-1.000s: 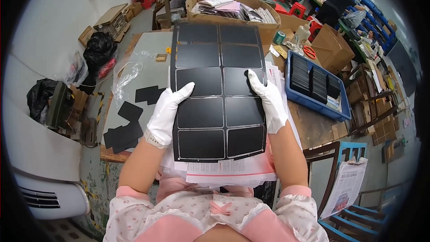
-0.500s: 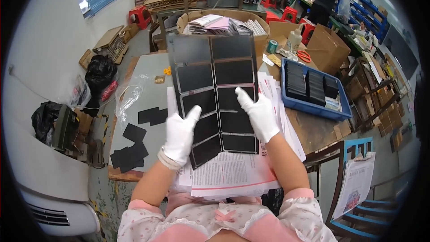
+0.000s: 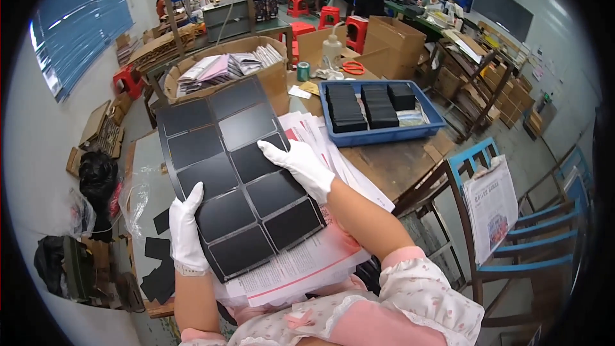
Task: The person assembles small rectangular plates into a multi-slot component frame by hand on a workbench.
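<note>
A large black sheet (image 3: 237,176), marked off into two columns of rounded black rectangles, lies tilted across my two hands above the table. My left hand (image 3: 188,237), in a white glove, grips its left edge with the thumb on top. At the right edge my right hand (image 3: 300,165), also gloved, has its thumb on the face and its other fingers largely hidden. Printed paper sheets (image 3: 301,275) lie beneath the black sheet. Several loose black cards (image 3: 158,279) are on the table beside my left hand.
A blue tray (image 3: 392,138) with rows of black cards stands to the right. Behind it are orange-handled scissors (image 3: 353,68), a white bottle (image 3: 332,51) and a green tape roll (image 3: 303,71). A carton of papers (image 3: 272,83) stands beyond the sheet. Blue chair (image 3: 532,268) at right.
The view has swung to the right. The black sheet, earlier upright and creased along its middle, now looks flatter and is turned at a slant. Both hands still hold it.
</note>
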Available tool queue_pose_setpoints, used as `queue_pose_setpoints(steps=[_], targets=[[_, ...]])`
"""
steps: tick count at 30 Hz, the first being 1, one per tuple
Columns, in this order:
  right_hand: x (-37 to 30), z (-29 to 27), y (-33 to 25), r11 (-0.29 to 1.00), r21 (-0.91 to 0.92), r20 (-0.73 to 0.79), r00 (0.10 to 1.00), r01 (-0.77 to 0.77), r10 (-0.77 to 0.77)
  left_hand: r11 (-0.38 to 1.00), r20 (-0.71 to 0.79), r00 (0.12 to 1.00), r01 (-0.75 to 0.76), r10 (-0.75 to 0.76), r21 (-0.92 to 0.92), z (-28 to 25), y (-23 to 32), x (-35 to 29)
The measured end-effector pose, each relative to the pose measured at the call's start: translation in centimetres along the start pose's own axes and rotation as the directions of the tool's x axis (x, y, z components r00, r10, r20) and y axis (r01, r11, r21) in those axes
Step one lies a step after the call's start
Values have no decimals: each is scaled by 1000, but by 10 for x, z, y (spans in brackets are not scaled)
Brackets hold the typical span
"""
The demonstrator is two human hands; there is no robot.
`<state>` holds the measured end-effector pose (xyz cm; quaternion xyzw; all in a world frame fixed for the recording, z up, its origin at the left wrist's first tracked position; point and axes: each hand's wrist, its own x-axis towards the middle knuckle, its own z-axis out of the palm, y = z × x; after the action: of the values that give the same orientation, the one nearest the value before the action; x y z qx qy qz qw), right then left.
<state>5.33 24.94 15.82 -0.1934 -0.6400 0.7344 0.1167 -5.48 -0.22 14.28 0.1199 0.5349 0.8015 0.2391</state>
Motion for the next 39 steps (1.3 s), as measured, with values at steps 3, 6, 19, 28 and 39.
queue_pose_setpoints(steps=[3, 6, 19, 28, 39], targets=[[10, 12, 24, 886, -368, -45, 946, 283, -321, 837, -95, 921, -296, 377, 460, 8, -39, 3], [-6, 7, -6, 892, -451, -115, 988, 44, -107, 974, -38, 990, -128, 138, 186, -16, -35, 8], [-7, 5, 29, 953, -208, -64, 969, 222, -240, 967, 38, 984, -177, 173, 183, -36, -36, 15], [42, 19, -44, 842, -397, -177, 870, 364, -460, 964, 47, 971, -239, 235, 116, 8, 27, 52], [41, 45, -58, 619, -619, -198, 667, 483, -718, 873, -120, 940, -242, 319, 424, 13, 59, 56]])
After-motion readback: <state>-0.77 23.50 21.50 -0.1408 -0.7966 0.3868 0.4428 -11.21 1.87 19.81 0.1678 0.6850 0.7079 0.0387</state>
